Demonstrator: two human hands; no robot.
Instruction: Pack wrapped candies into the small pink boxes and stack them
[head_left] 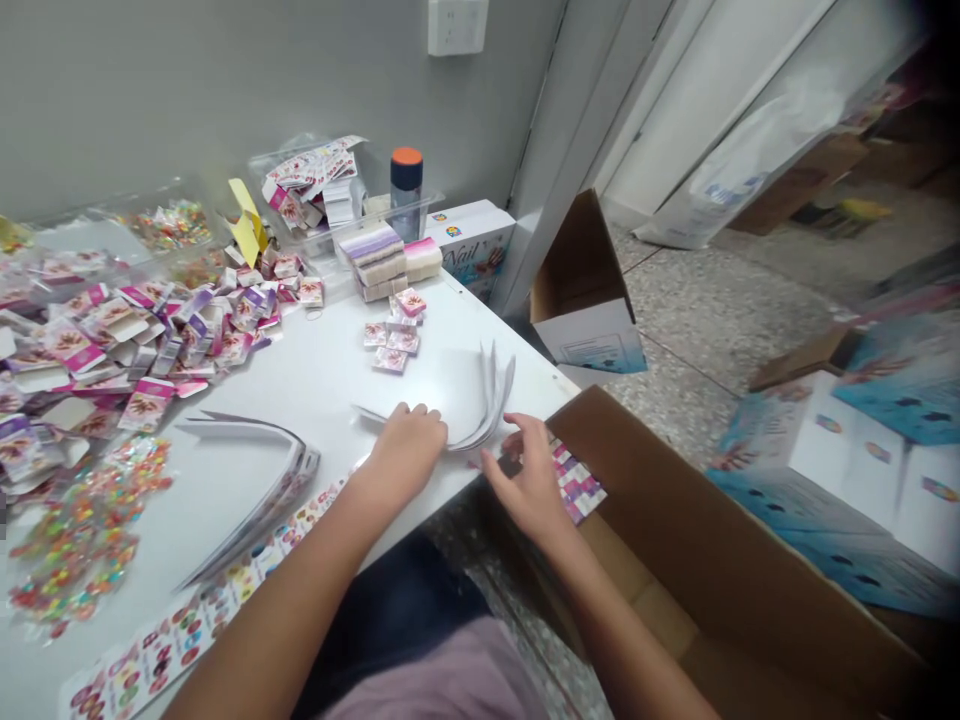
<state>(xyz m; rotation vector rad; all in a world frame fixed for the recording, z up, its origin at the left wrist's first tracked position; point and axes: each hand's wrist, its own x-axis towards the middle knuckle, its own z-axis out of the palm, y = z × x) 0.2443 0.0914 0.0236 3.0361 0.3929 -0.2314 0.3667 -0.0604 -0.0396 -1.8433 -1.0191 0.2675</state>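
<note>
My left hand [409, 450] is closed over a bundle of curled paper strips [484, 410] at the table's front edge. White backs show on these strips, and their right ends bend upward. Just right of the bundle, my right hand [532, 480] has its thumb and index finger apart, with nothing visible between them. Another folded bundle of strips [281, 490] lies on the left. Along the front edge runs a long printed strip [187, 635] with rows of small coloured pictures, partly behind my left forearm. Several small printed boxes [394, 345] lie beyond my hands.
Many small pink and purple cartons [150, 340] and bags of coloured pieces [97, 540] cover the table's left. At the back stand a tray of strips [330, 190] and an orange-capped bottle [406, 190]. A large open cardboard box [675, 530] is at my right; printed boxes [847, 440] are stacked beyond.
</note>
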